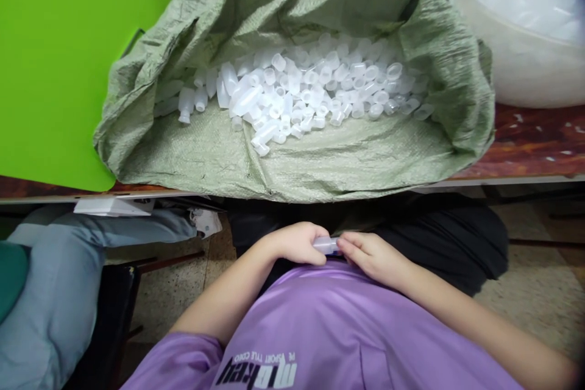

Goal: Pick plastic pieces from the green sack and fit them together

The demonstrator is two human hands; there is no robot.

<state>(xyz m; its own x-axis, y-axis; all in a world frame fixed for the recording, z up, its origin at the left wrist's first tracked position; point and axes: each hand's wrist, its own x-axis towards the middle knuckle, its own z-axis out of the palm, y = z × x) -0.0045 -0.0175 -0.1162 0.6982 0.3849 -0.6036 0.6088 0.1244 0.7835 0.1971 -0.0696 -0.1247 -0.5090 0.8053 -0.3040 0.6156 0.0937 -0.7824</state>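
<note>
Both my hands meet in my lap, just above my purple shirt. My left hand [299, 242] is curled round one end of a small clear plastic bottle [326, 246]. My right hand [371, 254] pinches the bottle's other end with closed fingers. In front of me on the table lies an open green woven sack [292, 158]. A heap of small translucent plastic bottles [301, 91] fills its middle.
A bright green sheet [59, 61] covers the table's left part. A large whitish plastic tub [525, 30] stands at the right on the brown table [534, 146]. Another person's leg in light blue trousers [68, 268] is at the lower left.
</note>
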